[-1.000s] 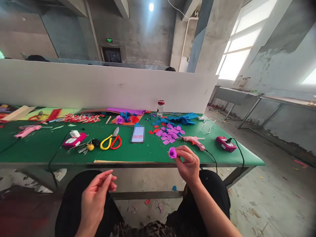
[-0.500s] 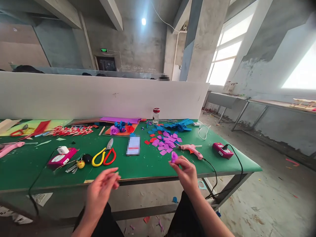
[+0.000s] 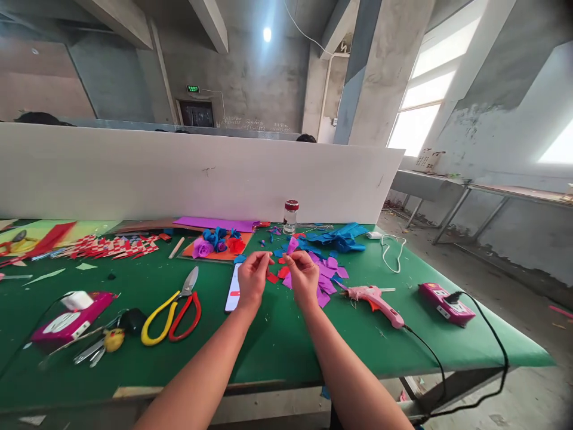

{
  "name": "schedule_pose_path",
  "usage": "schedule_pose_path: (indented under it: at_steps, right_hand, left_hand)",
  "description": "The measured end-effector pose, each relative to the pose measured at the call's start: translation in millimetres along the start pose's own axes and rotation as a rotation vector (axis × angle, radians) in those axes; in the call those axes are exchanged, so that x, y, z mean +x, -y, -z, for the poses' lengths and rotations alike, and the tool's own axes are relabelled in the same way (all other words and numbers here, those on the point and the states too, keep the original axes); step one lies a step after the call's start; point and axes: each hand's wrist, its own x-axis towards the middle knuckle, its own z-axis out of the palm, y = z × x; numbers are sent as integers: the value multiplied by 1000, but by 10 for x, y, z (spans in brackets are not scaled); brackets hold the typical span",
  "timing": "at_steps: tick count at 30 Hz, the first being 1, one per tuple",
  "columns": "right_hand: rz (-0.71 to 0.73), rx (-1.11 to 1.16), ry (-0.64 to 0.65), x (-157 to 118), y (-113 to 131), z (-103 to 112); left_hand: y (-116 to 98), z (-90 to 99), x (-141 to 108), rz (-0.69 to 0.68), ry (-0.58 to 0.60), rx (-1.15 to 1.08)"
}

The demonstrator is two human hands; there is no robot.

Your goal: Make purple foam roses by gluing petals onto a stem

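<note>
My right hand [image 3: 305, 279] is raised over the green table, finger and thumb pinched on a small purple crepe-paper piece [image 3: 292, 245] that sticks up above the fingertips. Close beside it, my left hand [image 3: 253, 280] is closed in a pinch too; whatever lies between its fingertips is too small to make out. A narrow gap separates the two hands. Behind and under the right hand lie loose purple paper petals [image 3: 326, 275], and a few red paper pieces [image 3: 272, 278] lie between the hands. A phone [image 3: 232, 292] is partly covered by the left hand.
Scissors [image 3: 176, 313], a keychain [image 3: 113, 340] and a pink power strip [image 3: 74, 319] lie left. At right are a pink glue gun [image 3: 375, 301] and another corded power strip [image 3: 447, 303]. Paper flowers [image 3: 217, 242], blue paper [image 3: 335, 239] and a jar [image 3: 290, 216] stand behind, before a white partition [image 3: 201, 173].
Both hands have moved forward and together over the table, the left going from loosely open to a pinch. The view has come closer to the table.
</note>
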Motion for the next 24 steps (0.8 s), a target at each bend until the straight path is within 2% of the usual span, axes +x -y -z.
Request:
schedule_pose_path:
  at_steps: [1, 5, 10, 17, 22, 24]
  right_hand:
    - [17, -27, 4, 6, -15, -20]
    - [136, -174, 103, -47, 68, -125]
    - [238, -196, 192, -53, 140, -236]
    - [285, -183, 166, -66, 35, -166]
    - [312, -176, 107, 59, 29, -38]
    - [313, -182, 79, 110, -13, -14]
  left_hand:
    - [43, 17, -37, 0, -21, 44]
    - [75, 66, -209, -78, 16, 177]
    - [43, 80, -237, -193, -11, 241]
    - [53, 88, -258, -184, -1, 284]
    - [-97, -56, 18, -229, -6, 315]
    - [-105, -82, 167, -266, 41, 263]
